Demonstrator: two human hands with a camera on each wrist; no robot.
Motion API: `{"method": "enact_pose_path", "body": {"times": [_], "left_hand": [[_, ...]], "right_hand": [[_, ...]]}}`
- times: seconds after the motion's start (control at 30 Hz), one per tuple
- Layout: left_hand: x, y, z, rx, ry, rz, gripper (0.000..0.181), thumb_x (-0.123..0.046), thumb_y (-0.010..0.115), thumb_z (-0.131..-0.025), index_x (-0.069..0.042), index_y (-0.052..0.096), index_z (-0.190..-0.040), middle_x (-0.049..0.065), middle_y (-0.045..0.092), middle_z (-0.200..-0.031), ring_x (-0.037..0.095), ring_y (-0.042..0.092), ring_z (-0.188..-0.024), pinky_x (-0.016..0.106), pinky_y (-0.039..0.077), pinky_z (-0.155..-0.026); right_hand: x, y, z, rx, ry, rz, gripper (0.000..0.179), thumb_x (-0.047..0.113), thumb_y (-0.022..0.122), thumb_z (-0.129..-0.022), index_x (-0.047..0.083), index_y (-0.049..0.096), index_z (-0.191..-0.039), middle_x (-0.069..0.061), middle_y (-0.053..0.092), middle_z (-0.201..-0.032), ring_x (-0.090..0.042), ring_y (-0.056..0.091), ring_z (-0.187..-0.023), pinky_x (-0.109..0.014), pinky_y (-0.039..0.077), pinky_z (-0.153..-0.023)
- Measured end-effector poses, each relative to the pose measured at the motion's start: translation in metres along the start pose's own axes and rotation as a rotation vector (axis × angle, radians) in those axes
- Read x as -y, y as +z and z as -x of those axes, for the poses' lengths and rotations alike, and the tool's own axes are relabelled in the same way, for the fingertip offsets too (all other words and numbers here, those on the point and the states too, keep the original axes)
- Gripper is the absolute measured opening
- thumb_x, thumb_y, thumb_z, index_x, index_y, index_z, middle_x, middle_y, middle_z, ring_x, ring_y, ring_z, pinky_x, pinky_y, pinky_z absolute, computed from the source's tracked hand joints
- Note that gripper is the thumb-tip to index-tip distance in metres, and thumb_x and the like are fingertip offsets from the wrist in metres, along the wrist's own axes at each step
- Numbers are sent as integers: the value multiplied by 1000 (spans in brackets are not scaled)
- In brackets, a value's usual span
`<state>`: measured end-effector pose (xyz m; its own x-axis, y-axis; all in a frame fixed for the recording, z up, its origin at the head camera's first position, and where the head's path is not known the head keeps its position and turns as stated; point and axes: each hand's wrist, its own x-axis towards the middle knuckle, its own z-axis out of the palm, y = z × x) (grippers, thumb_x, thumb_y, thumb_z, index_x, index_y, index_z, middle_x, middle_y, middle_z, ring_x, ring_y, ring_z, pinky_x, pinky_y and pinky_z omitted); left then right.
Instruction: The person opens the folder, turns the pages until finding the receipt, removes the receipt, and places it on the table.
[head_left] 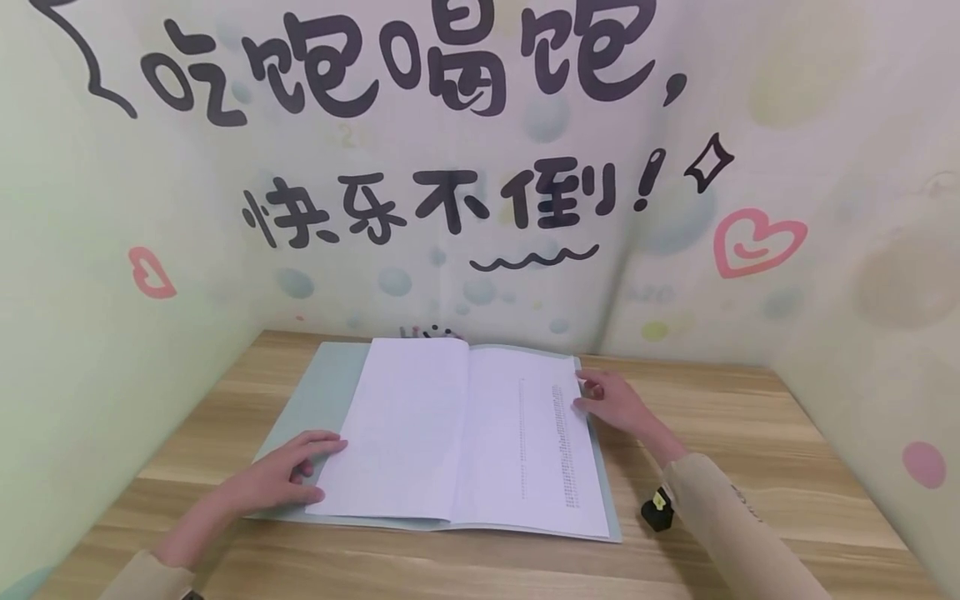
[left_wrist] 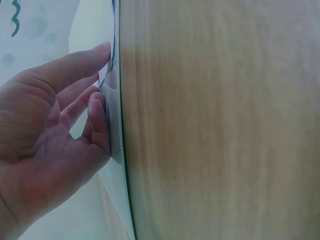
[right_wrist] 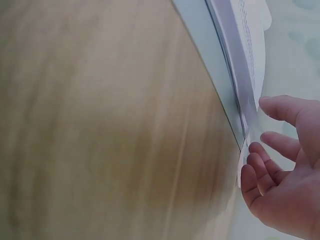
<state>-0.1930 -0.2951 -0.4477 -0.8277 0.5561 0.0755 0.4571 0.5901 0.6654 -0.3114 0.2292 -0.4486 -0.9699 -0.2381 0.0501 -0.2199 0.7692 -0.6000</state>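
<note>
An open booklet with a pale blue cover [head_left: 333,375] lies on the wooden table. Its left page [head_left: 405,425] looks blank; the right page [head_left: 495,442] carries columns of small print near its outer side. My left hand [head_left: 270,477] rests at the left page's outer edge, thumb and index finger spread apart on the paper. At the upper right edge of the booklet is my right hand [head_left: 617,404], its thumb and index fingertips touching the page margin with a gap between them. In the right wrist view, the other fingers [right_wrist: 260,170] hang loosely curled beside the paper edges.
The wood-grain table [head_left: 720,417] runs back to a printed wall [head_left: 450,292] with large black characters and pink hearts. Walls stand at both sides too. A small black device [head_left: 657,510] with a yellow mark sits by the right sleeve's cuff.
</note>
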Motion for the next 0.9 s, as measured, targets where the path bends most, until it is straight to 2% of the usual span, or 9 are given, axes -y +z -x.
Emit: {"method": "enact_pose_path", "body": {"times": [0.1, 0.3, 0.5, 0.63, 0.9], "left_hand": [[1, 0, 1, 1, -7, 7, 63, -17, 77, -83, 6, 51, -136, 28, 45, -138, 4, 45, -85, 20, 43, -72], [3, 1, 1, -7, -3, 6, 62, -18, 77, -83, 5, 52, -136, 27, 45, -138, 3, 45, -87, 20, 43, -73], [4, 1, 1, -8, -4, 16, 62, -17, 77, -83, 5, 52, -136, 27, 45, -138, 3, 46, -87, 21, 44, -74], [3, 1, 1, 0, -20, 17, 62, -17, 77, -84, 4, 51, -136, 27, 45, -138, 3, 46, -87, 20, 44, -74], [-1, -1, 0, -2, -20, 17, 62, -16, 76, -83, 5, 52, -136, 27, 46, -137, 4, 46, -86, 21, 44, -74]], "right_hand": [[2, 0, 0, -2, -7, 9, 59, 21, 70, -90, 2, 50, -142, -22, 60, -125, -35, 56, -111, -50, 48, -93], [8, -2, -1, 35, -49, -29, 62, 17, 71, -90, 5, 47, -146, -20, 61, -124, -30, 57, -104, -40, 51, -88], [10, -2, -1, 67, -48, -88, 64, 12, 68, -92, 9, 42, -150, -23, 61, -125, -31, 63, -102, -44, 55, -90], [10, -3, 1, 50, -49, -106, 65, 10, 67, -92, 9, 39, -151, -24, 60, -127, -33, 64, -106, -45, 54, -91], [11, -12, 4, -13, -132, -199, 68, 0, 66, -90, 3, 36, -151, -28, 60, -126, -34, 67, -103, -41, 54, -90]]}}
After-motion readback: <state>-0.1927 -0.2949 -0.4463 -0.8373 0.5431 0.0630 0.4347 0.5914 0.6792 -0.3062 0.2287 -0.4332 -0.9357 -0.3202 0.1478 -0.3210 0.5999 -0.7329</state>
